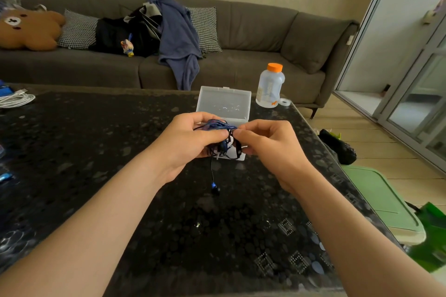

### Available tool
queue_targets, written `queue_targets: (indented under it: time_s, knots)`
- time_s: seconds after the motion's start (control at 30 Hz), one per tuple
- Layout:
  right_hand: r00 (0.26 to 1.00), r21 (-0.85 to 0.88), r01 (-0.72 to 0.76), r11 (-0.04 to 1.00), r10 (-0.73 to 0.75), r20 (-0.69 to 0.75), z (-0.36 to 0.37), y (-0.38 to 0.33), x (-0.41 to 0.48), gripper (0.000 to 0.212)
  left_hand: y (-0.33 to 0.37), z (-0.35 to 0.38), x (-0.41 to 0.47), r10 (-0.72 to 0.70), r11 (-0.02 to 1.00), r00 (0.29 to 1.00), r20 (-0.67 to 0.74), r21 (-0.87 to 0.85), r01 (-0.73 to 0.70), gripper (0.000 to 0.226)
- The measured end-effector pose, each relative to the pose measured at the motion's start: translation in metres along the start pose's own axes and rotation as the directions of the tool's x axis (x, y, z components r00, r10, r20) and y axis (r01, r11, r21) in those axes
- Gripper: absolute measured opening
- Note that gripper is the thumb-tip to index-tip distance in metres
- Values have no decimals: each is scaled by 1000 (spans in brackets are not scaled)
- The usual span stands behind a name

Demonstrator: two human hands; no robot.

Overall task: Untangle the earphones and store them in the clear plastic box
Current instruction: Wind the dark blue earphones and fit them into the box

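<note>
A tangled bundle of dark blue earphones (220, 136) hangs between my two hands above the dark table. My left hand (187, 138) grips the bundle from the left with fingers curled round the wires. My right hand (268, 142) pinches a strand at the bundle's right side. One earbud (214, 188) dangles on a single wire below the hands, near the tabletop. The clear plastic box (223, 103) stands open right behind the hands, its lid raised toward the sofa; its base is partly hidden by the earphones and my fingers.
A dark patterned table (169, 224) fills the foreground. A clear bottle with an orange cap (270, 85) and a tape roll (284, 102) stand at its far right corner. White cable (15, 99) lies at far left. A grey sofa (253, 38) runs behind.
</note>
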State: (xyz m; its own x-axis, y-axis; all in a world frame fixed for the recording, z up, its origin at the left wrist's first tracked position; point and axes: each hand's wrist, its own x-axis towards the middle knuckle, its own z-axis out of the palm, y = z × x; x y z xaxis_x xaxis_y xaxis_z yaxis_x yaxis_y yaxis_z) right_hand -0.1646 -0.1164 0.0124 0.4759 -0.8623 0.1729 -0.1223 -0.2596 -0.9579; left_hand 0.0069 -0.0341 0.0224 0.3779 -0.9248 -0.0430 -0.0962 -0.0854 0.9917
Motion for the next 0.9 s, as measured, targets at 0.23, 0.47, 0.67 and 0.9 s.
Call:
queue_targets:
  time_s: [0.23,0.47,0.67,0.9]
  knots:
    - [998,243,-57,968,59,-2,19,-1,2,16,7,18,0,-51,989,995,-82,-140,39,21]
    - [991,148,-74,986,56,121,15,-4,4,29,2,13,-3,67,997,998,-14,47,-66,21]
    - [992,-30,101,994,-99,79,7,-8,4,17,-2,8,2,165,978,973,-162,156,-140,19]
    - [993,-200,55,978,-33,112,12,-19,4,11,0,15,0,167,984,946,-278,-20,-179,24]
